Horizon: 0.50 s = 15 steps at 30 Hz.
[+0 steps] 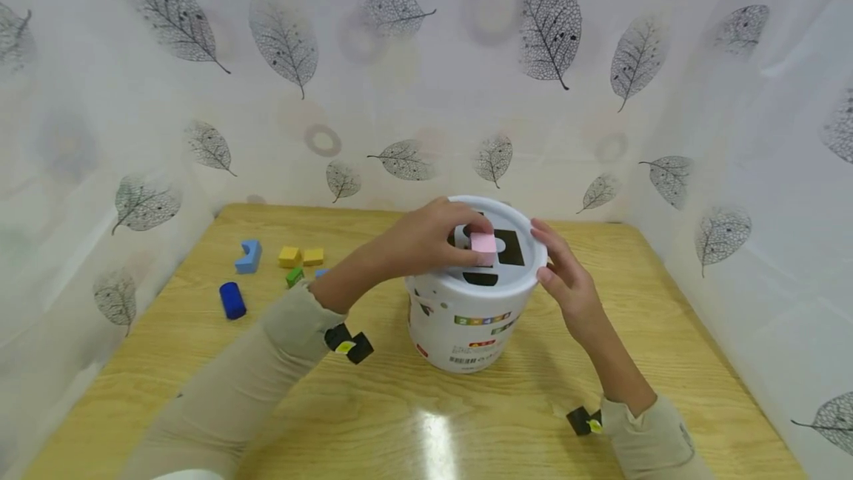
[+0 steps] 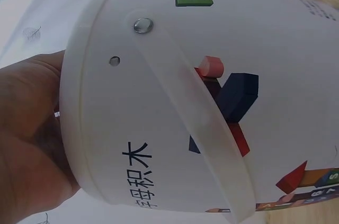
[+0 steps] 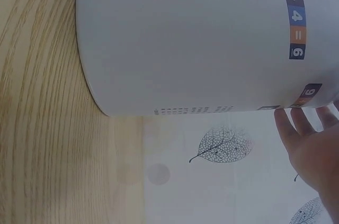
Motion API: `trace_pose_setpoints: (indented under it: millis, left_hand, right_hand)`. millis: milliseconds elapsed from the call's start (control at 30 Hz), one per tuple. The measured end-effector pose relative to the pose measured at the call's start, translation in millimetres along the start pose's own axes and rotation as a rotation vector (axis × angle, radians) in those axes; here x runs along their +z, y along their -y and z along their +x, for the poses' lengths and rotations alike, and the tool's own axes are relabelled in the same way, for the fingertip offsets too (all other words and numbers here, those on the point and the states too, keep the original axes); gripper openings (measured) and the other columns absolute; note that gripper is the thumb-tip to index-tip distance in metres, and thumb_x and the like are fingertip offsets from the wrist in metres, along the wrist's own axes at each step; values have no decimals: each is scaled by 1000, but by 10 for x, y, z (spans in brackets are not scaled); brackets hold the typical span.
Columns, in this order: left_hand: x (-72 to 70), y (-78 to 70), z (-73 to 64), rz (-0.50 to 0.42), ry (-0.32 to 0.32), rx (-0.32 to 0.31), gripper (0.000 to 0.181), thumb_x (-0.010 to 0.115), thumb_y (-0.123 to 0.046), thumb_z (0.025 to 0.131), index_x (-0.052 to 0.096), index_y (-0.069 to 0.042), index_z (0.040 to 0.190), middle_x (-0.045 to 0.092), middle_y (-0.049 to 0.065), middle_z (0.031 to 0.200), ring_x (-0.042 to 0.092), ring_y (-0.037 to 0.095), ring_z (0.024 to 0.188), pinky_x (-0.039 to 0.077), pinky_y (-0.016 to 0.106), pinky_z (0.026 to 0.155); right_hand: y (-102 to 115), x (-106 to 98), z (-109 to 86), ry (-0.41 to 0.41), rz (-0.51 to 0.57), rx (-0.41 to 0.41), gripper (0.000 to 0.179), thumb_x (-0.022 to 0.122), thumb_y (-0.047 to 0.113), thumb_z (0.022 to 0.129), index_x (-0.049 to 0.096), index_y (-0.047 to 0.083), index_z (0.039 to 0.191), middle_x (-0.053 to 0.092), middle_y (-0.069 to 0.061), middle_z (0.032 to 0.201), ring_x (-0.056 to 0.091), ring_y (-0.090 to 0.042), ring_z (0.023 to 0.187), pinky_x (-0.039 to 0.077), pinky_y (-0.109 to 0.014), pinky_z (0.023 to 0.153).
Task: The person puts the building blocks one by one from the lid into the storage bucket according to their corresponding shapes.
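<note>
Wood-grain table (image 1: 393,417); leaf-print sheeting (image 1: 440,102) beyond far edge; left hand (image 1: 436,234) pinching pink block (image 1: 484,248) at bucket lid (image 1: 522,272); right hand (image 1: 573,284) spread against it.

Wood tbl (image 1: 666,332) w/ glare (image 1: 436,444) nr front, white leaf-print sheeting (image 1: 460,95) at back & sides.

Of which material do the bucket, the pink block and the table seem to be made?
Bucket: likely white plastic, judging by its smooth, rounded wall.
Pink block: perhaps painted wood, evenly coloured and matte-looking; plastic is possible.
Table: wood or laminate, glossy: grain and a bright reflection show.
</note>
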<state>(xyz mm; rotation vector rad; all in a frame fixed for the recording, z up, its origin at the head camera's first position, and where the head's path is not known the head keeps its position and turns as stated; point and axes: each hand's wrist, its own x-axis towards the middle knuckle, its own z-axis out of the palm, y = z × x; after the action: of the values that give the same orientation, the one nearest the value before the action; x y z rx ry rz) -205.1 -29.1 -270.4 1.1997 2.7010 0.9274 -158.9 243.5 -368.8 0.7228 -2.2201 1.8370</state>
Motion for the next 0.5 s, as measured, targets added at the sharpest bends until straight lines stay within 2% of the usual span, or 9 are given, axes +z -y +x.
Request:
trace_pose_setpoints:
  millis: [233,500]
  left_hand:
    - [9,-5,-21,40,21,-21,38,74,-41,92,69,-21,124,66,-5,125,52,17,116,49,37,95]
    - [13,12,-21,20,37,-15,37,73,-37,93,69,-19,124,66,-2,124,55,16,114,50,35,95]
  right_hand:
    - [16,7,6,0,-4,-5,52,46,8,104,38,9,155,25,-3,166,42,-11,140,46,-20,103]
    - [15,12,2,-8,-7,-1,52,46,8,104,39,8,155,26,-4,166,42,-10,140,46,-20,103]
